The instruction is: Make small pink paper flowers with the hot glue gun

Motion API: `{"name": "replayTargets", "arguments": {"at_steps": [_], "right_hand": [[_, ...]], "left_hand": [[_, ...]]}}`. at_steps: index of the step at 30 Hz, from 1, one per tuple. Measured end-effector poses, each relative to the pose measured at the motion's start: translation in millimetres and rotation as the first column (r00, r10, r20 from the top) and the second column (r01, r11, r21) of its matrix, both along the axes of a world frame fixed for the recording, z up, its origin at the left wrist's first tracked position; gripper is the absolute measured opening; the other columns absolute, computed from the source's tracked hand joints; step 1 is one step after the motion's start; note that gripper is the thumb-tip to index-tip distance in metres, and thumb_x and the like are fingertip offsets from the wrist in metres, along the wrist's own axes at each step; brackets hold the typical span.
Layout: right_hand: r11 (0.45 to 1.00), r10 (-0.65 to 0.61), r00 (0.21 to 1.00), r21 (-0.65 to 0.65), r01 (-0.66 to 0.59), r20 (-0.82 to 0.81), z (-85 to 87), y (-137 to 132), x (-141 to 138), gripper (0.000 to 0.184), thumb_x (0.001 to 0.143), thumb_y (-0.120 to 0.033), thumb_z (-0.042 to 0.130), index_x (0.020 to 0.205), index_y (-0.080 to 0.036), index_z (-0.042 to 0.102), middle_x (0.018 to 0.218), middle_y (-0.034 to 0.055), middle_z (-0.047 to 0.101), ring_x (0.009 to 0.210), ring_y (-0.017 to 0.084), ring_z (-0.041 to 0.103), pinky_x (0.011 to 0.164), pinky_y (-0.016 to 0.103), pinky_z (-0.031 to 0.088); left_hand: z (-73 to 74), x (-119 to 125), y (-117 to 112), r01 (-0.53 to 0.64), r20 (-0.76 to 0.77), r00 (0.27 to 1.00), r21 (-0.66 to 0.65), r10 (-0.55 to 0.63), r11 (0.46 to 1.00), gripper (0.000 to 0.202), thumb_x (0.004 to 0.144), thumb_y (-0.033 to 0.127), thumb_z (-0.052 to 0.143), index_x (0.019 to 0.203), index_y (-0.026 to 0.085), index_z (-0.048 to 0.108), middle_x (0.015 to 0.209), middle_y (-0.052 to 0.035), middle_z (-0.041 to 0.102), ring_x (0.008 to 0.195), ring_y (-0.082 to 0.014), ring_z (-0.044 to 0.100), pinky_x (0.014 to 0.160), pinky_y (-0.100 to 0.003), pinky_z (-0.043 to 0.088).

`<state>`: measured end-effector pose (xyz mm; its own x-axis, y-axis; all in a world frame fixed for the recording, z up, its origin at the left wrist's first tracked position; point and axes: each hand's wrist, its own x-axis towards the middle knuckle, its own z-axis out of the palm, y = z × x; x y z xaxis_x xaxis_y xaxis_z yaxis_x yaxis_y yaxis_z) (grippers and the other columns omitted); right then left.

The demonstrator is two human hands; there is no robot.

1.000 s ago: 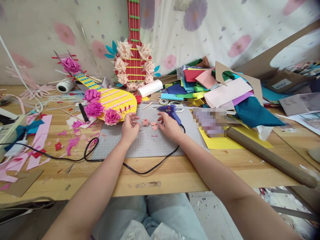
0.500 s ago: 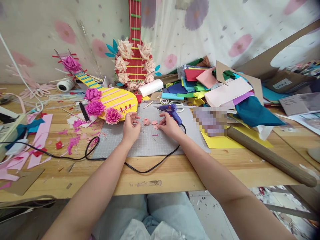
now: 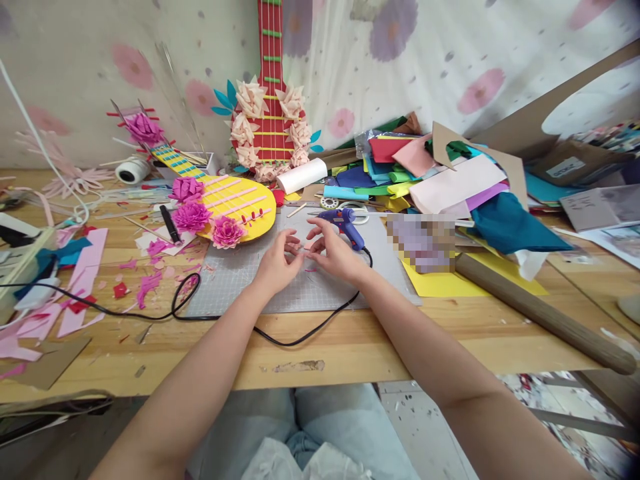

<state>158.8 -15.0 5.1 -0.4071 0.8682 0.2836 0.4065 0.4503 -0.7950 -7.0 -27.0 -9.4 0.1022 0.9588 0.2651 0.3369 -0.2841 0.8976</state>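
Observation:
My left hand [image 3: 277, 265] and my right hand [image 3: 336, 253] meet over the grey cutting mat [image 3: 235, 283]. Their fingertips are closed together on small pink paper pieces [image 3: 303, 249], which the fingers mostly hide. One tiny pink scrap [image 3: 311, 270] lies on the mat just below them. A blue glue gun [image 3: 343, 221] lies on the mat right behind my right hand, and its black cable [image 3: 210, 319] loops along the mat's front edge.
A yellow paper guitar with magenta flowers [image 3: 240, 200] lies left of the mat. A red guitar [image 3: 270, 120] leans on the wall. Coloured sheets [image 3: 440, 177] pile up at the right, with a cardboard tube [image 3: 540, 313] in front. Pink scraps [image 3: 75, 287] litter the left side.
My left hand has moved right to meet my right hand. The loose pink pieces that lay between the hands are now covered by the closed fingers.

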Motion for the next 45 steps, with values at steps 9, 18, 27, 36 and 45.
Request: {"name": "replayTargets", "arguments": {"at_steps": [9,18,27,36,45], "right_hand": [[0.99,0.079,0.996,0.114,-0.082,0.031,-5.1,-1,-2,0.063,0.078,-0.012,0.055,0.133,-0.024,0.027,0.115,0.0087,0.049,0.075,0.011,0.062,0.073,0.031,0.054],[0.996,0.031,0.988,-0.085,-0.018,0.152,24.0,1,35,0.03,0.075,-0.034,0.064,0.099,-0.018,0.057,0.085,0.0029,0.062,0.072,0.014,0.058,0.068,0.029,0.049],[0.945,-0.241,0.889,-0.113,0.306,0.389,30.0,15,107,0.048,0.065,-0.055,0.068,0.094,-0.017,0.062,0.085,0.0063,0.064,0.077,0.019,0.057,0.067,0.031,0.044],[0.872,-0.466,0.833,-0.001,0.489,0.298,-9.3,36,57,0.042,0.075,-0.055,0.059,0.089,-0.016,0.065,0.074,0.0035,0.062,0.071,0.019,0.055,0.066,0.03,0.04],[0.919,-0.296,0.946,-0.309,0.245,-0.131,10.2,13,59,0.047,0.067,-0.056,0.065,0.09,-0.016,0.062,0.07,0.0022,0.061,0.057,0.011,0.05,0.053,0.026,0.04]], "left_hand": [[8.2,0,-5,-0.045,-0.089,0.995,-0.056,0.04,0.997,0.037,0.07,0.012,0.066,0.104,0.024,0.059,0.081,-0.0015,0.072,0.075,-0.0187,0.068,0.076,-0.033,0.051],[3.0,-4,2,-0.093,0.247,0.958,-0.22,0.148,0.971,0.052,0.061,0.019,0.073,0.108,0.021,0.049,0.076,-0.0013,0.069,0.068,-0.0171,0.066,0.058,-0.029,0.053],[5.4,-8,4,-0.075,0.394,0.898,-0.302,0.197,0.95,0.06,0.055,0.024,0.079,0.107,0.017,0.05,0.081,-0.0052,0.071,0.076,-0.0188,0.069,0.068,-0.032,0.055],[-5.8,-12,9,-0.113,0.346,0.917,-0.248,0.198,0.962,0.049,0.057,0.03,0.078,0.1,0.018,0.057,0.075,-0.0029,0.068,0.07,-0.0174,0.067,0.06,-0.028,0.054],[0.0,-12,8,-0.125,0.412,0.877,-0.299,0.246,0.946,0.045,0.056,0.027,0.077,0.094,0.018,0.054,0.069,0.0002,0.065,0.07,-0.0167,0.065,0.063,-0.03,0.055]]}}
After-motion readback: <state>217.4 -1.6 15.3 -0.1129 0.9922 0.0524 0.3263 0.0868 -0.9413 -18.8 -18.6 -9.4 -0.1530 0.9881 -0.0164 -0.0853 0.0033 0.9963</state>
